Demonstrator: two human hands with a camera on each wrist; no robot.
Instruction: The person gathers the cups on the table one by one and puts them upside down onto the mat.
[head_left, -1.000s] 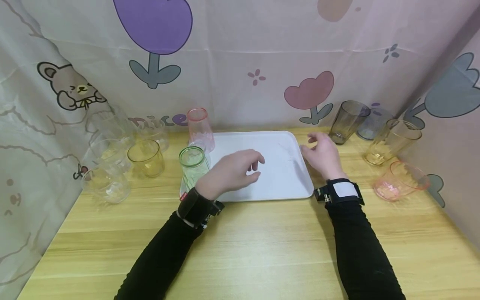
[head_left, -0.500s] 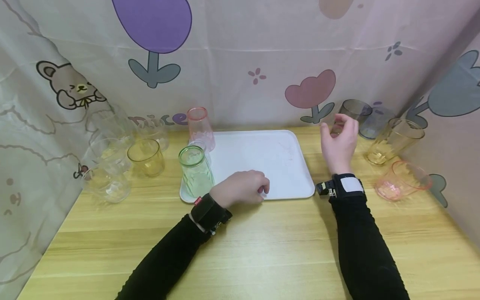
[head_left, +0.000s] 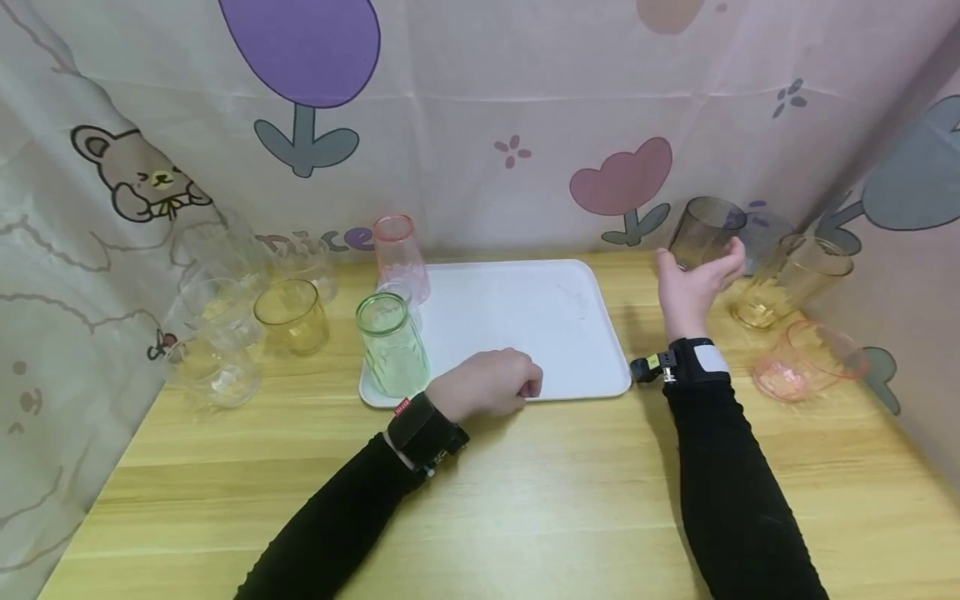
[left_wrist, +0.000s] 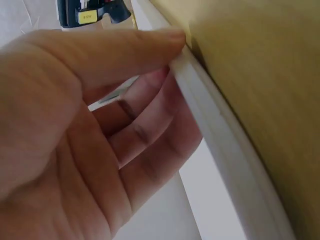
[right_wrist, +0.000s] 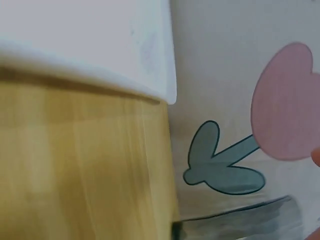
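My left hand (head_left: 483, 385) pinches the front rim of the white tray (head_left: 517, 312). In the left wrist view the thumb lies against the outside of the tray's rim (left_wrist: 220, 125), with the other fingers curled inside it. My right hand (head_left: 692, 296) is spread just in front of a tall dark grey glass (head_left: 703, 229), thumb to the left and fingers to the right. Whether it touches the glass cannot be told. On the tray's left end stand a green glass (head_left: 393, 354) and a pink glass (head_left: 400, 254), with a small clear one partly hidden between them.
Right of the dark glass stand a bluish glass (head_left: 767, 233), an amber glass (head_left: 787, 283) and a pink glass (head_left: 802, 367). Several clear glasses (head_left: 213, 375) and a yellow glass (head_left: 292, 321) are on the left. A printed curtain (head_left: 480, 125) backs the wooden table (head_left: 525, 500).
My left hand has come down toward me from above the tray onto its front rim. My right hand has moved right to the dark glass, its fingers spreading.
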